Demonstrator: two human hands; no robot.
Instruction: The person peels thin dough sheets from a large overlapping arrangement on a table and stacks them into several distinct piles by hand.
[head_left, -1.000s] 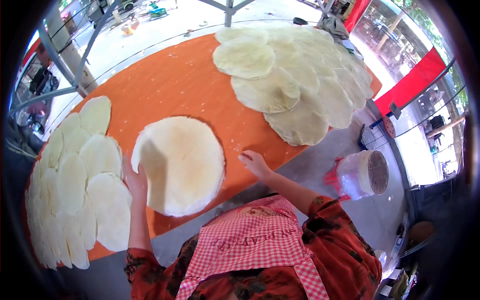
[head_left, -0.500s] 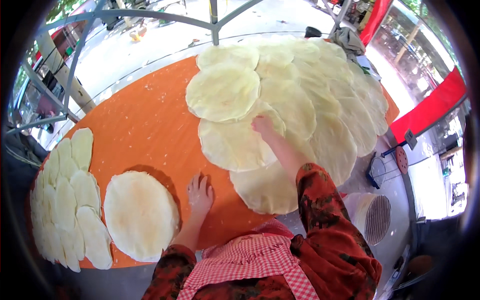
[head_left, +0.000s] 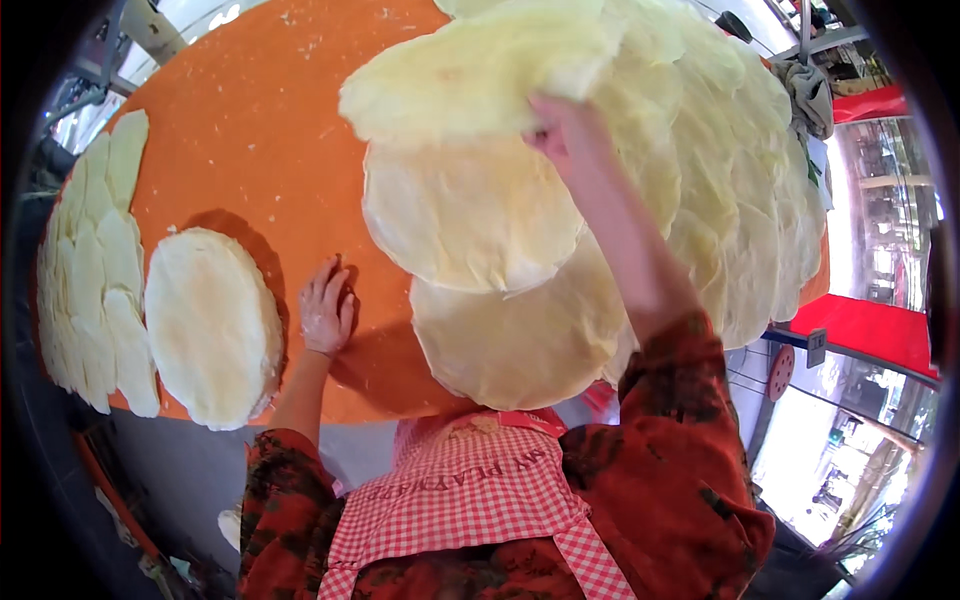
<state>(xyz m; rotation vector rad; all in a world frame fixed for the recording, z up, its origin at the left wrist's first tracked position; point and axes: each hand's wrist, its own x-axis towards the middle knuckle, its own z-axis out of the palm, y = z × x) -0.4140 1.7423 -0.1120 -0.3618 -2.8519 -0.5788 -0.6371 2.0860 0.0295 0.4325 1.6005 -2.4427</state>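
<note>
My right hand [head_left: 568, 138] is closed on the near right edge of a thin, round, pale flatbread [head_left: 470, 75], which it lifts and tilts. The held flatbread is slightly blurred and partly covers another flatbread [head_left: 465, 215] beneath. A further flatbread [head_left: 520, 335] lies nearer to me, hanging close to the table's front edge. My left hand [head_left: 328, 308] rests on the orange tabletop [head_left: 260, 150], fingers spread and holding nothing. To its left is a thick round stack of flatbreads [head_left: 212, 330].
Overlapping flatbreads [head_left: 730, 210] cover the table's right side. Long, overlapping oval dough pieces [head_left: 90, 270] lie along the far left edge. A grey cloth [head_left: 805, 95] sits at the back right corner, and a red panel [head_left: 865, 335] stands beyond the right edge.
My right hand has pinched a flatbread's edge and raised it off the layer below. My left hand stays on the tabletop. The view has shifted, showing things larger or higher.
</note>
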